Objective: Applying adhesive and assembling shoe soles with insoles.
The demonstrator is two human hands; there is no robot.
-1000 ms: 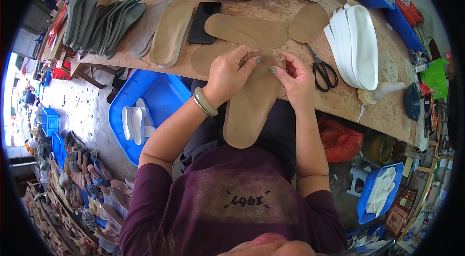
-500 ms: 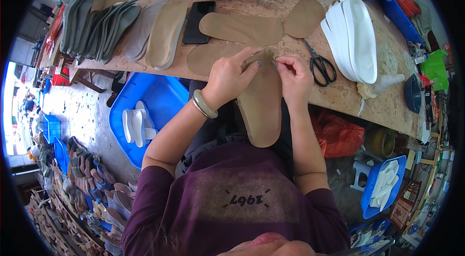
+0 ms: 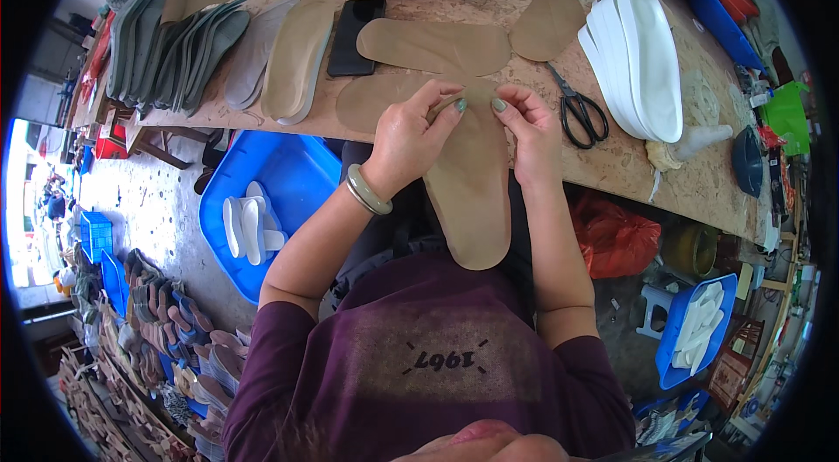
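My left grip (image 3: 411, 134) and right grip (image 3: 530, 134) each pinch the upper end of a tan insole (image 3: 468, 182), thumbs toward me. Its lower end hangs past the edge of the surface (image 3: 612, 166), over my lap. If I tug unevenly, that pinched end could crease or skew; if both pinches slacken, the whole piece could slide down. My left knuckles might also nudge the tan sheet (image 3: 361, 105) lying just beside them.

insole (image 3: 474, 191): tan | stacked soles (image 3: 642, 69): white | basin (image 3: 306, 169): blue | shirt (image 3: 437, 300): maroon
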